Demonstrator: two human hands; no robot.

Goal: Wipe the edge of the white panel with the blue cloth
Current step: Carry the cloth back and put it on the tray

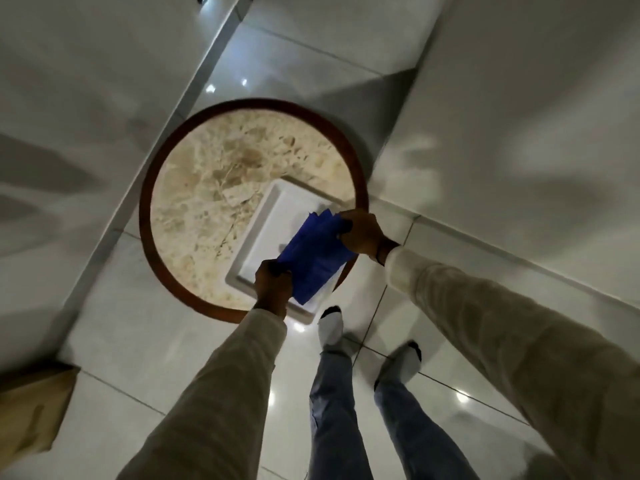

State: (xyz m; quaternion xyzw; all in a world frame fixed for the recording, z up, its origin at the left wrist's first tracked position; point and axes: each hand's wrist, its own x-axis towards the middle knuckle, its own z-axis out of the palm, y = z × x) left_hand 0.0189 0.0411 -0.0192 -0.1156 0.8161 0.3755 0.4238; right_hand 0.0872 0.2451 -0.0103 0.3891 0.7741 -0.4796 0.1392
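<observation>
A blue cloth (316, 255) is stretched between my two hands above a white rectangular tray-like panel (273, 220). My left hand (273, 285) pinches the cloth's near left corner. The far right corner is gripped by my right hand (363, 235). The cloth hangs over the panel's right and near part and hides that edge. The panel rests on a round marble-topped table, its near corner jutting past the table's rim.
The round table (207, 188) has a dark wooden rim and stands on glossy white floor tiles. White walls rise left and right. A brown paper bag (31, 410) lies at lower left. My feet (330, 329) stand just below the table.
</observation>
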